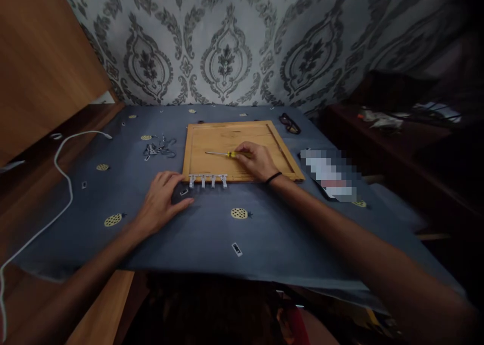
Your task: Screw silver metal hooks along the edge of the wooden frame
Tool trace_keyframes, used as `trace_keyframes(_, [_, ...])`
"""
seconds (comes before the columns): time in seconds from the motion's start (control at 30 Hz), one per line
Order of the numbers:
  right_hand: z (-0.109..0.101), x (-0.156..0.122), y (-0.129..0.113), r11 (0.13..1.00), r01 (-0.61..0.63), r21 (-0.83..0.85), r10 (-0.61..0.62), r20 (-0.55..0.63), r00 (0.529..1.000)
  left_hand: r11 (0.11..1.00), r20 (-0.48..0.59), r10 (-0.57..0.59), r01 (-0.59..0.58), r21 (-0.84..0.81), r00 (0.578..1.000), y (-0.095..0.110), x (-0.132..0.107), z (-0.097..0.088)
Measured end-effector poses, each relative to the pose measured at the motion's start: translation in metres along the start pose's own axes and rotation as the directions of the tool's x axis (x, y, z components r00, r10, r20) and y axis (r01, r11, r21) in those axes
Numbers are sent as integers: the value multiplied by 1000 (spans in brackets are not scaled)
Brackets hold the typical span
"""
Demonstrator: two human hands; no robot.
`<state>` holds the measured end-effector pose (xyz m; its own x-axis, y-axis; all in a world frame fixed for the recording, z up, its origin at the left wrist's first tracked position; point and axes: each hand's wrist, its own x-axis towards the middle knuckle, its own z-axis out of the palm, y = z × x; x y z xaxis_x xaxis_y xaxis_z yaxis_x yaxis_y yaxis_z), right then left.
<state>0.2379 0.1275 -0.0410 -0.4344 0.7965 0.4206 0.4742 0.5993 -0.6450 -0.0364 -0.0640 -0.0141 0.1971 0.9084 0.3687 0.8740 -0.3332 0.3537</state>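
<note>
A framed wooden board (212,135) lies flat on the cloth-covered table. Over it, my right hand (260,161) grips a screwdriver (217,154) by its yellow handle, the metal shaft pointing left. Along the board's near edge runs a pale strip with several small hooks or clips (213,180) hanging from it. My left hand (161,201) rests beside the near left corner, thumb and fingers apart, fingertips close to the board; whether they touch it I cannot tell. Left of the board sits a small tangle of metal pieces (161,149).
A phone-like object with a blurred screen (330,176) lies to the right. Dark folded glasses (290,123) are behind it. A white cable (65,171) crosses the table's left side, near a wooden panel (41,62). A patterned curtain or wall (227,52) stands behind the table.
</note>
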Motion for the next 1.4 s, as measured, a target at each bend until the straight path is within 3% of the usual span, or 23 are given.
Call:
trace_keyframes(0.1, [-4, -10, -9, 992, 43, -118, -43, 6, 999, 1000, 10, 16, -16, 6, 1000, 3, 5, 1])
trace_keyframes(0.23, [-3, -36, -41, 965, 109, -240, -129, -68, 989, 999, 19, 23, -24, 32, 1000, 6, 14, 7])
trace_keyframes(0.37, [11, -65, -71, 918, 206, -339, -230, -29, 973, 998, -10, 39, -39, 40, 999, 5, 23, 18])
trace_keyframes(0.47, [24, -76, -81, 883, 244, -401, -260, 16, 966, 999, -22, 34, -34, 32, 999, 1, 25, 25])
trace_keyframes(0.73, [34, -74, -75, 847, 224, -482, -230, 48, 972, 996, -95, 88, -85, 33, 992, -1, 12, 23])
trace_keyframes(1.0, [32, -74, -77, 850, 218, -479, -205, 80, 975, 988, -53, 144, -141, 68, 988, 7, 9, 23])
trace_keyframes(1.4, [25, -76, -69, 874, 268, -406, -240, 119, 963, 994, -56, 101, -99, 37, 993, 6, 8, 23])
